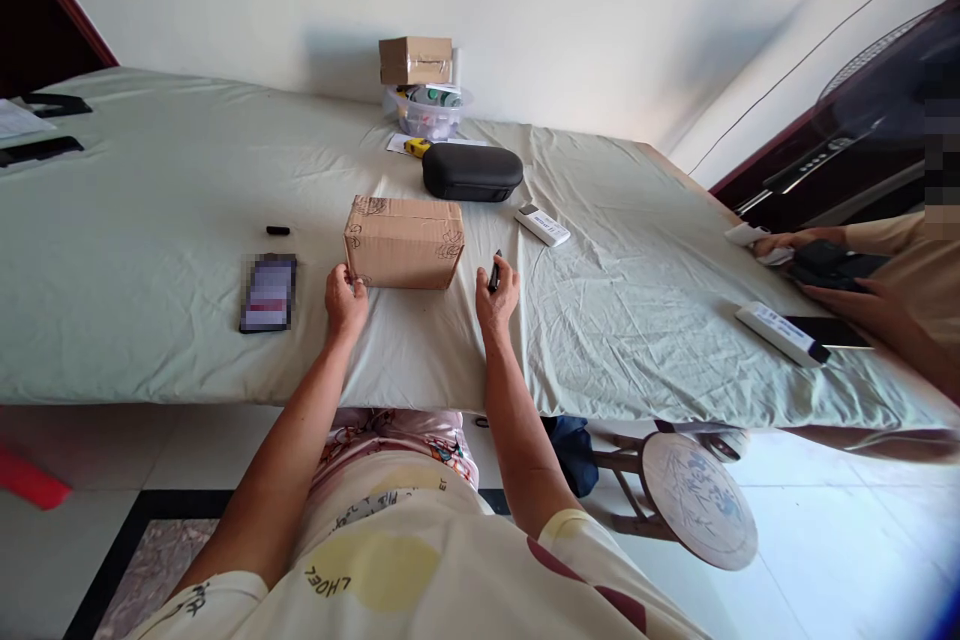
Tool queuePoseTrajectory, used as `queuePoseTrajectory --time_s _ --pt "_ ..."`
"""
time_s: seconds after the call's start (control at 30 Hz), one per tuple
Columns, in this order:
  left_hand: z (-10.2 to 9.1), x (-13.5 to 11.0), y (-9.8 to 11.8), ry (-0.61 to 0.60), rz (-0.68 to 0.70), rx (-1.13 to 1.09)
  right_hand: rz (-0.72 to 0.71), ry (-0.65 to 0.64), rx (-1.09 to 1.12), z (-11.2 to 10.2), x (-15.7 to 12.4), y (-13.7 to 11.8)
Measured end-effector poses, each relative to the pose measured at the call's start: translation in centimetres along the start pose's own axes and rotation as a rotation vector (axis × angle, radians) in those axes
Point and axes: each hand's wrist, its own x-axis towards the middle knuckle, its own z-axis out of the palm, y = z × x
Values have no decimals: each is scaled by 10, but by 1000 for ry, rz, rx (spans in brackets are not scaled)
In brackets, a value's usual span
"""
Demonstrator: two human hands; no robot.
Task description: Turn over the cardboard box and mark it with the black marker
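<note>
A brown cardboard box [405, 255] lies in front of me, with black line drawings like flowers at several of its corners. My left hand [346, 300] is closed at the box's near left corner, thumb and fingers against the cardboard. Just right of the box, apart from it, my right hand [497, 295] is closed around a black pen [495, 272], whose tip points away from me. A small black piece [277, 230], perhaps a pen cap, lies left of the box. Nearer to me on that side is a phone [268, 294] with a lit, blurred screen.
Behind the box are a black case [472, 172], a yellow tool [417, 147] and a plastic basket [429, 118] carrying a smaller box [415, 61]. A white device [543, 225] lies right. Another person's hands [840, 285] hold something dark at the right edge, above a stool [700, 500].
</note>
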Motion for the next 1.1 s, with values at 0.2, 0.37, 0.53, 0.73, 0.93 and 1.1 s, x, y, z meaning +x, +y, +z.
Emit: queuePoseTrajectory --time_s 0.2,0.37,0.53,0.73,0.93,1.1 --pt "-7 0 11 54 19 -8 72 -215 -202 7 6 9" --pt "-27 -8 14 155 80 58 46 -342 -301 6 7 7" --pt "-75 -14 2 309 18 164 -5 -337 -271 9 5 11" --pt "-130 -8 -8 274 -229 573 50 -351 -261 8 6 6" --pt "-130 -10 -10 108 -276 803 149 -296 -186 4 7 2" --pt "-128 -8 -16 106 -289 800 178 -129 41 6 11 8"
